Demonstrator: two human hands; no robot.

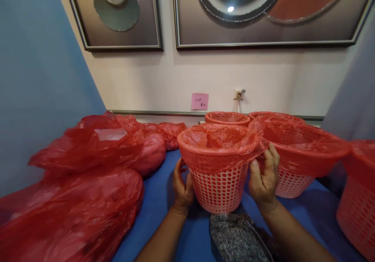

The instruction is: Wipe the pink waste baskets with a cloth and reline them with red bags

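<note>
A pink-red plastic basket [220, 189] with a perforated wall stands upright in front of me. A thin red plastic bag [211, 158] lines it, its edge folded down over the rim. My left hand [183, 188] is curled at the basket's left side, just under the folded bag, with some fingertips hidden behind it. On the right, my right hand [266, 176] pinches a loose fold of the bag at the rim, thumb in front. A grey speckled cloth item [238, 236] lies on the blue surface, close before the basket.
Several bag-lined baskets [295, 180] stand to the right, one at the far right edge [359, 207]. Another basket [227, 118] is behind. Filled red plastic bags [96, 207] heap up on the left. A wall with framed pictures [263, 35] and a pink note [199, 101] rises behind the blue surface [158, 199].
</note>
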